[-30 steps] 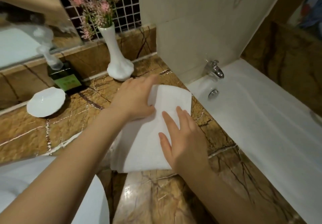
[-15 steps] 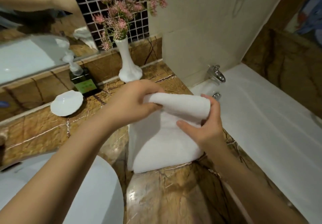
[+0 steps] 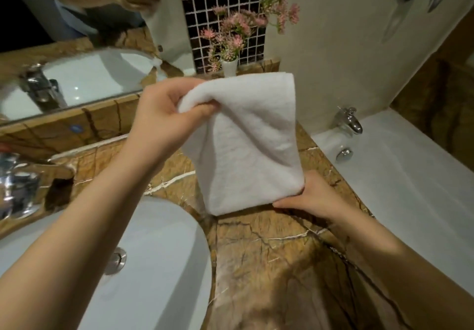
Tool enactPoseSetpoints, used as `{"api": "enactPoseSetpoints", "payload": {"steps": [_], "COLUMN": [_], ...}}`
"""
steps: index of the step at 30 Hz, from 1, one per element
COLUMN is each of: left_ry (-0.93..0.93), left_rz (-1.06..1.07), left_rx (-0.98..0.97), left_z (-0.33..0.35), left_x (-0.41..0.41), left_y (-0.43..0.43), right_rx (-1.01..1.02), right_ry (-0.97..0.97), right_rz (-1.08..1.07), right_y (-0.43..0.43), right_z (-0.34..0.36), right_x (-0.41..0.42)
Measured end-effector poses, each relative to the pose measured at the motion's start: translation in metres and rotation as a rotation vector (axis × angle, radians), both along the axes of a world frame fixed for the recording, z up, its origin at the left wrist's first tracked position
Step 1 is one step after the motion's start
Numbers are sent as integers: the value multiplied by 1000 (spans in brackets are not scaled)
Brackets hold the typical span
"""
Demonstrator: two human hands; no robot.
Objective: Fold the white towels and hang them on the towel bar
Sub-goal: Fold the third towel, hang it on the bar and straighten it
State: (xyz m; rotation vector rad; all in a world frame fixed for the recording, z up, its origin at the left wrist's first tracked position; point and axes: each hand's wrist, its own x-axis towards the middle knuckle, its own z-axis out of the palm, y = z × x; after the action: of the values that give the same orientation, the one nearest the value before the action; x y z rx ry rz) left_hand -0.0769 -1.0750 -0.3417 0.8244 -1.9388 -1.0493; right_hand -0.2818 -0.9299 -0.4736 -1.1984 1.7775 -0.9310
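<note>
Since prior frame, towel [image 3: 251, 145] is lifting off bench [image 3: 269, 252]: folded, white, softly creased. Left hand [image 3: 164, 122] pinching top corner, right hand [image 3: 313, 199] gripping bottom corner.

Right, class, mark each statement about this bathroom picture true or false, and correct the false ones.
1. The left hand grips the white towel by its upper corner. True.
2. The right hand is clear of the towel. False: it holds its lower corner.
3. The vase holds pink flowers. True.
4. The sink lies right of the towel. False: it lies lower left; the bathtub is on the right.
</note>
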Motion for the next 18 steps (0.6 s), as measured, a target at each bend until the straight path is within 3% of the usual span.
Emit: {"api": "enactPoseSetpoints", "payload": {"steps": [6,11,14,18], "left_ry": [40,70,124,24], "left_rz": [179,256,327,414], "left_rx": [93,269,434,526], "left_z": [-1,-17,-31,-50], "left_x": [59,109,135,168], "left_y": [3,33,68,126], "right_rx": [-63,-60,23,190], "right_ry": [4,1,85,195], "right_rz": [-41,73,195,328], "right_y": [-19,-18,-9,15], "right_z": [35,74,92,105], "right_x": [-11,-1,11,37]}}
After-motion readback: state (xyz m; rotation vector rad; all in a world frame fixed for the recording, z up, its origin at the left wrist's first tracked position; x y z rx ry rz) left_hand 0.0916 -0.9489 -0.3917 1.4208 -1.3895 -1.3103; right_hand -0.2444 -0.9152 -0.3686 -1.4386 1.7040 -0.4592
